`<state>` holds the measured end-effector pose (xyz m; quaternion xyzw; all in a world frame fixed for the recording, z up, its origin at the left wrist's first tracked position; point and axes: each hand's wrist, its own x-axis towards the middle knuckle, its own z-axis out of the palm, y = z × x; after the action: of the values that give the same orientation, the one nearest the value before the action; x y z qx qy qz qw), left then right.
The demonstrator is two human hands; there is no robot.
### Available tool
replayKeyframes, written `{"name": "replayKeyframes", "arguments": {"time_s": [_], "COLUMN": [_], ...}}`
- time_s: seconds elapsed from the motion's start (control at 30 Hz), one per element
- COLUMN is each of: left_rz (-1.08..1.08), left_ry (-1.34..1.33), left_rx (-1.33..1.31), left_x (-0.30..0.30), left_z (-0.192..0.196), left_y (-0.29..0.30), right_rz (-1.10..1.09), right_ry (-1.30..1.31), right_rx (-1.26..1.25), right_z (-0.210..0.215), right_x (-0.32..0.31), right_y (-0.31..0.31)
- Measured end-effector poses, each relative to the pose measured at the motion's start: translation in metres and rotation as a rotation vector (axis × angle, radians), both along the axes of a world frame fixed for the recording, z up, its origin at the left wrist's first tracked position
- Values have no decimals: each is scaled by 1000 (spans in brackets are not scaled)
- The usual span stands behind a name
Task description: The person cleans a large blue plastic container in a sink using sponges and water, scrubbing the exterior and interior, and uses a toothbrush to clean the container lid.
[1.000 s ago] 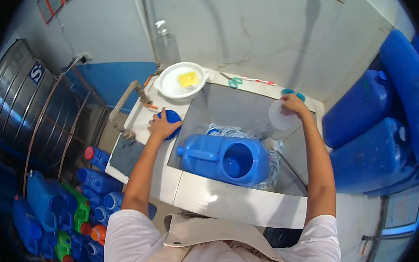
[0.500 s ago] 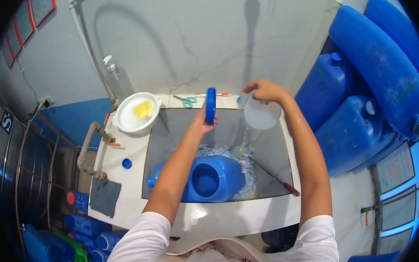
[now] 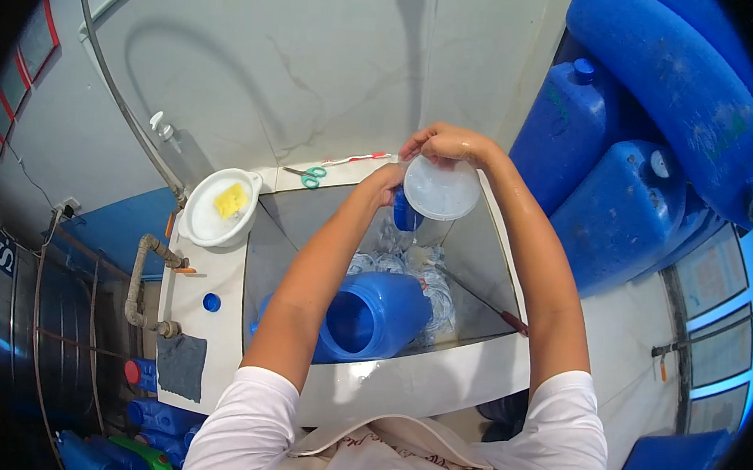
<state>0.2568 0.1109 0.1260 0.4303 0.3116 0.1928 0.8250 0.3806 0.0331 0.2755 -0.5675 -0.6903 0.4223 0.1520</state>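
Above the sink, my left hand (image 3: 385, 185) is closed on a wide blue screw lid (image 3: 406, 216), held on edge. Close beside it my right hand (image 3: 447, 145) grips a round translucent white plastic tub (image 3: 442, 189) by its rim, its pale round side facing me. The tub partly covers the lid, and water (image 3: 391, 238) falls below them. Beneath my arms, a blue wide-mouthed plastic drum (image 3: 402, 304) lies in the sink, its uncovered mouth toward me. Wet whitish cloth or strands (image 3: 444, 304) lie bunched behind and beside it.
A white basin (image 3: 219, 231) with a yellow sponge (image 3: 232, 200) stands on the left ledge, near a small blue cap (image 3: 211, 302) and grey cloth (image 3: 182, 366). Scissors (image 3: 312, 178) lie on the back ledge. A dark-handled tool (image 3: 512, 321) leans in the sink. Large blue jerrycans (image 3: 619, 220) stack at right.
My two hands have come together: the tub has moved left and the lid has tilted and lowered in front of the water. The whole view has shifted slightly.
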Motion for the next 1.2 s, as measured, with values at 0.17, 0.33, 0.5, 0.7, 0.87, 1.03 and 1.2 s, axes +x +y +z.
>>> {"name": "replayKeyframes", "arguments": {"time_s": [0.17, 0.33, 0.5, 0.7, 0.87, 1.03, 1.2], "left_rz": [-63, 7, -74, 93, 112, 80, 241], "left_ry": [41, 164, 759, 518, 600, 755, 555], "left_rx": [118, 521, 1433, 2190, 1975, 1584, 1130], "left_x": [19, 1, 10, -35, -34, -1, 2], "left_z": [18, 11, 11, -14, 0, 24, 11], "left_y": [-17, -2, -45, -78, -83, -71, -23], "right_rz": [-38, -91, -184, -179, -215, -360, -510], "right_ry": [-10, 20, -1, -88, -114, -21, -167], "right_rx": [-34, 79, 119, 138, 155, 408, 693], "right_z": [-9, 4, -8, -8, -20, -24, -14], "right_x": [22, -1, 23, 26, 47, 77, 75], "right_y": [-1, -7, -13, -24, -24, -46, -66]}}
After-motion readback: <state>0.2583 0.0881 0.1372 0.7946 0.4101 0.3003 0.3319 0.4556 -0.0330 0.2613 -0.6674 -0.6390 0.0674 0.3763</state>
